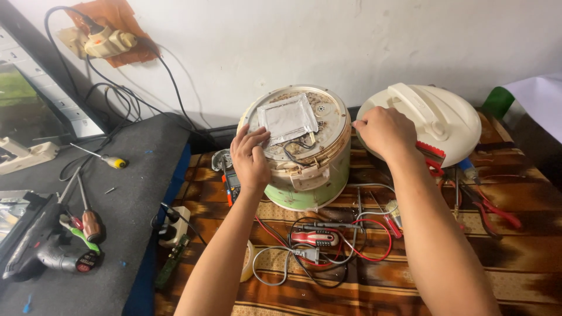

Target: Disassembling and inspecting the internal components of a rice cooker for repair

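The upturned cooker (304,155) stood mid-table on the patterned cloth (515,257), its base exposed. The left hand (250,158) was laid flat, unclenched, on the silver plate (287,119); the right hand (383,130) was curled against the cooker's rim, grasping nothing clearly. Inspection of the base seemed underway; lifting the plate would call for a fingertip pinch.

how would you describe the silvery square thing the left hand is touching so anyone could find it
Find the pale green cooker body upended at the table's middle. On its round, stained top lies a flat silvery square plate, under the left hand's fingertips. It is the only shiny grey piece there; the cream lid beside it is domed.
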